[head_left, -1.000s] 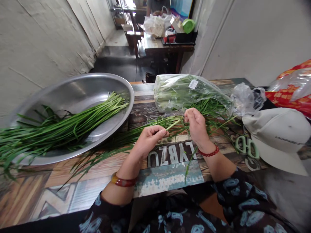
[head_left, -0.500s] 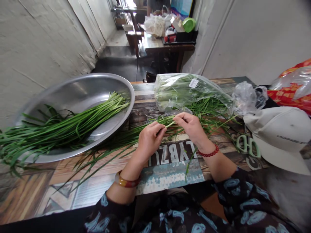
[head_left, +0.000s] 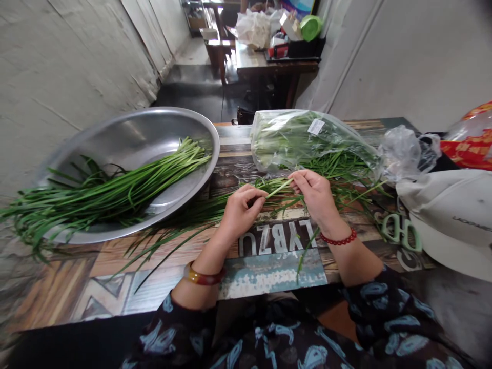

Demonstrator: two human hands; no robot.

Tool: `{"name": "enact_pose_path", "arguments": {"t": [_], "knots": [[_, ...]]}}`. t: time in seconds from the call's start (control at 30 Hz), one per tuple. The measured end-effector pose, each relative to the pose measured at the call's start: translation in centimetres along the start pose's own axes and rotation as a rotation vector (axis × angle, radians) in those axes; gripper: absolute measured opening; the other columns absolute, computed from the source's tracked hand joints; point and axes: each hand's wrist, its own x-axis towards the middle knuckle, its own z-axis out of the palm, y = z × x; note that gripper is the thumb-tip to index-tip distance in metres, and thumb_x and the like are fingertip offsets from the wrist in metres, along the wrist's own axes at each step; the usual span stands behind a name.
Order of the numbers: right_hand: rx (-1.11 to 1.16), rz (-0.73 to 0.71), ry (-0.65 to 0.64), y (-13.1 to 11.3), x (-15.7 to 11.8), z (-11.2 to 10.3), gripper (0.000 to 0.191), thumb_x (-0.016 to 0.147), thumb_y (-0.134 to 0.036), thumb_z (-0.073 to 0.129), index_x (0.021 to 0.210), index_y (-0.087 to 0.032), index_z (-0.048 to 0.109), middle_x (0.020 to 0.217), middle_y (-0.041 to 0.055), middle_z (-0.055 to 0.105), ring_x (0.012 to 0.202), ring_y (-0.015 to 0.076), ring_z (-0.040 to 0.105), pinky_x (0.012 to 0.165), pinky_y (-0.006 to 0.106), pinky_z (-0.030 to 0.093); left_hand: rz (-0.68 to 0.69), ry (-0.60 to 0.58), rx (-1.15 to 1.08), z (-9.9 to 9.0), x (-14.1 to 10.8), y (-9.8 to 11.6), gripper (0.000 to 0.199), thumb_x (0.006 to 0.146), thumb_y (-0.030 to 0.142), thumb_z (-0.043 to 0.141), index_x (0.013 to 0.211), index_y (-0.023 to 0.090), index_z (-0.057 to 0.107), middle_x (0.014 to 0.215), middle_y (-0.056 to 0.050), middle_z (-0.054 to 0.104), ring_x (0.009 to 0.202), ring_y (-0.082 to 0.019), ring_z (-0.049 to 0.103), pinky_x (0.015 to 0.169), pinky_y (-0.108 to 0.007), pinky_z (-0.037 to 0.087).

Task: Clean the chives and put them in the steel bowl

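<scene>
Between my two hands stretches a pale green garlic chive stalk [head_left: 278, 189]. My left hand [head_left: 243, 211] is closed in a pinch around it, thumb against the curled fingers. At its whitish end, the fingertips of my right hand [head_left: 313, 193] are pinched together on it. Loose garlic chives [head_left: 209, 211] lie on the table under and beside my hands, their long leaves trailing left. Behind my right hand is a clear plastic bag [head_left: 284, 138] filled with more chives. A large steel basin [head_left: 154, 120] to the left holds a bundle of chives [head_left: 142, 184], leaf tips hanging over its rim.
Green-handled scissors [head_left: 402, 231] lie at the right beside a pale cap [head_left: 453, 215]. Crumpled clear plastic [head_left: 402, 151] and a red printed bag [head_left: 469, 148] are behind them. Across the floor stands another table [head_left: 265, 64] with bags and a black tray.
My hands have moved slightly apart, and more of the chive stalk shows between them. The whole view has shifted a little, so the table items appear farther right.
</scene>
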Motion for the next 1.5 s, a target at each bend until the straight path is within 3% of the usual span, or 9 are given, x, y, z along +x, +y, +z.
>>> {"name": "enact_pose_path", "arguments": {"t": [0.13, 0.33, 0.53, 0.83, 0.97, 1.13, 1.23, 1.33, 1.5], "knots": [[-0.089, -0.049, 0.045, 0.2, 0.2, -0.5, 0.037, 0.087, -0.056, 0.06, 0.078, -0.022, 0.072, 0.065, 0.0, 0.063, 0.061, 0.0126, 0.055, 0.06, 0.027, 0.044, -0.106, -0.147, -0.144, -0.3, 0.1, 0.3, 0.016, 0.084, 0.024, 0.061, 0.083, 0.014, 0.073, 0.078, -0.005, 0.07, 0.072, -0.015, 0.061, 0.068, -0.027, 0.047], [0.066, 0.016, 0.133, 0.3, 0.5, -0.4, 0.037, 0.084, -0.057, 0.063, 0.077, -0.022, 0.068, 0.067, -0.0009, 0.061, 0.058, 0.0101, 0.052, 0.052, 0.023, 0.04, -0.222, -0.167, -0.289, -0.3, 0.1, 0.6, 0.02, 0.084, 0.029, 0.06, 0.072, 0.014, 0.064, 0.064, 0.001, 0.059, 0.06, -0.01, 0.05, 0.058, -0.023, 0.04], [-0.111, -0.021, -0.201, -0.4, -0.4, 0.9, 0.027, 0.079, -0.046, 0.071, 0.077, -0.019, 0.07, 0.072, 0.0005, 0.067, 0.065, 0.0124, 0.057, 0.062, 0.026, 0.045, -0.226, -0.169, -0.299, -0.1, 0.1, 0.4, 0.018, 0.086, 0.028, 0.058, 0.075, 0.014, 0.06, 0.065, 0.0, 0.06, 0.056, -0.009, 0.049, 0.055, -0.021, 0.039], [-0.439, -0.416, -0.302, -1.3, -0.1, 0.5, 0.019, 0.085, -0.026, 0.062, 0.067, -0.02, 0.06, 0.064, -0.0017, 0.057, 0.059, 0.0117, 0.049, 0.06, 0.026, 0.039, -0.097, -0.148, -0.113, 0.3, 0.1, 0.2, 0.024, 0.089, 0.031, 0.055, 0.082, 0.014, 0.069, 0.069, -0.001, 0.065, 0.064, -0.012, 0.055, 0.06, -0.022, 0.04], [-0.628, -0.487, -0.146, -1.4, 0.5, -0.9, 0.016, 0.084, -0.016, 0.054, 0.071, -0.021, 0.061, 0.07, 0.0006, 0.061, 0.063, 0.0138, 0.051, 0.063, 0.027, 0.04, -0.051, -0.05, 0.033, 0.0, 0.2, -0.2, 0.023, 0.089, 0.029, 0.056, 0.078, 0.014, 0.071, 0.073, -0.003, 0.07, 0.07, -0.015, 0.062, 0.066, -0.024, 0.043], [-0.981, -0.43, 0.119, -1.1, 1.4, -4.0, 0.015, 0.077, -0.012, 0.055, 0.067, -0.021, 0.062, 0.069, 0.0028, 0.059, 0.067, 0.0187, 0.053, 0.066, 0.032, 0.042, 0.015, 0.009, 0.212, -0.3, 0.1, -0.7, 0.022, 0.089, 0.025, 0.055, 0.079, 0.016, 0.073, 0.076, -0.005, 0.072, 0.072, -0.016, 0.064, 0.067, -0.025, 0.043], [-1.098, -0.435, 0.09, -1.2, 1.5, -5.2, 0.015, 0.08, -0.016, 0.059, 0.088, -0.021, 0.071, 0.086, 0.0081, 0.067, 0.083, 0.0246, 0.06, 0.076, 0.037, 0.045, 0.008, 0.03, 0.315, -0.3, -0.1, -0.5, 0.021, 0.089, 0.024, 0.056, 0.083, 0.017, 0.075, 0.078, -0.005, 0.071, 0.07, -0.015, 0.063, 0.063, -0.024, 0.041], [-1.003, -0.564, 0.045, -1.8, 1.1, -4.8, 0.024, 0.087, -0.021, 0.059, 0.109, -0.022, 0.07, 0.106, 0.0106, 0.069, 0.099, 0.0264, 0.061, 0.087, 0.041, 0.046, 0.028, 0.02, 0.416, -0.3, -0.2, -0.2, 0.021, 0.089, 0.024, 0.057, 0.083, 0.018, 0.076, 0.076, -0.004, 0.069, 0.062, -0.013, 0.057, 0.057, -0.025, 0.035], [-0.853, -0.698, -0.226, -2.3, 0.1, -2.2, 0.017, 0.091, -0.03, 0.062, 0.104, -0.027, 0.072, 0.104, 0.0048, 0.072, 0.101, 0.0234, 0.062, 0.089, 0.04, 0.045, 0.15, -0.032, 0.457, -0.1, -0.4, -0.1, 0.024, 0.092, 0.025, 0.055, 0.08, 0.018, 0.075, 0.07, -0.003, 0.063, 0.059, -0.012, 0.053, 0.054, -0.024, 0.031]]}}
